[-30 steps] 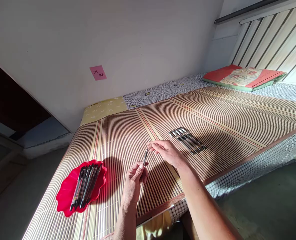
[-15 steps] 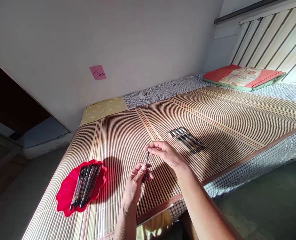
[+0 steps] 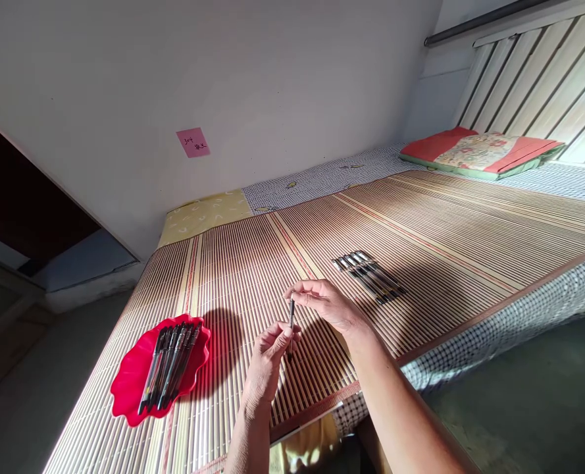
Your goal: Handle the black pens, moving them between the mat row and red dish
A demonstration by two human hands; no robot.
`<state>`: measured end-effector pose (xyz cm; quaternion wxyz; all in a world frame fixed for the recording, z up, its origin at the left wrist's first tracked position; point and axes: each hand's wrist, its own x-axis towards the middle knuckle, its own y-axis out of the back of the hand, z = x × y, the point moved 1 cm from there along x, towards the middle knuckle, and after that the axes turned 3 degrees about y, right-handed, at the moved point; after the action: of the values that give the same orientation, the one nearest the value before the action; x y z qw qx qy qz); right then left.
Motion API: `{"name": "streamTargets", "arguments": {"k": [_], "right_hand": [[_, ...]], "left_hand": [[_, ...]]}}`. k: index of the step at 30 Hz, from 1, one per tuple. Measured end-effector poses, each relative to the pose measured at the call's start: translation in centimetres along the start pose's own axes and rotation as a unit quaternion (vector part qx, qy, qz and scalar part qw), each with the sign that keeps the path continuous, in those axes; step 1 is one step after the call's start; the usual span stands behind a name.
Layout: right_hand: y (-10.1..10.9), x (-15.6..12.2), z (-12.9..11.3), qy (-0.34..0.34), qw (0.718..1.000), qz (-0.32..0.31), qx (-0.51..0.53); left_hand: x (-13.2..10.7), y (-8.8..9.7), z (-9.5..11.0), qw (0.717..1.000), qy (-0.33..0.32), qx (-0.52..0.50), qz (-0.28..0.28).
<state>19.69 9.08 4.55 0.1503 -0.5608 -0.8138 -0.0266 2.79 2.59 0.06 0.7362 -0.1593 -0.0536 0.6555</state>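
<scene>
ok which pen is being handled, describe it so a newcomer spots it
Find the striped mat, then look above its near side. The left hand grips a slim dark pen, its upper end at the right hand. Unlike the pens in the red dish or the row of pens, this one is held.

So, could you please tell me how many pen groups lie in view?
2: one pen group in the red dish, another pen group on the mat beyond the right hand.

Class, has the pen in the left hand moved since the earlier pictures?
Yes. The pen has swung more upright, its lower end moving right in view, away from the red plate.
</scene>
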Motion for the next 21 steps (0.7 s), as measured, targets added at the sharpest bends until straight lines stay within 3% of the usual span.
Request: {"name": "streamTargets", "arguments": {"k": [5, 11, 18, 21], "right_hand": [[0.26, 0.17, 0.47, -0.030, 0.998, 0.043, -0.018], [0.21, -0.06, -0.05, -0.006, 1.000, 0.001, 0.012], [0.25, 0.12, 0.72, -0.041, 0.998, 0.041, -0.024], [0.33, 0.12, 0.74, -0.043, 0.998, 0.042, -0.025]], "left_hand": [[0.05, 0.17, -0.27, 1.000, -0.001, 0.020, -0.001], [0.20, 0.16, -0.14, 1.000, -0.003, 0.003, -0.005], [0.20, -0.03, -0.35, 0.999, -0.005, -0.027, -0.016], [-0.02, -0.21, -0.15, 0.998, 0.019, -0.035, -0.050]]}}
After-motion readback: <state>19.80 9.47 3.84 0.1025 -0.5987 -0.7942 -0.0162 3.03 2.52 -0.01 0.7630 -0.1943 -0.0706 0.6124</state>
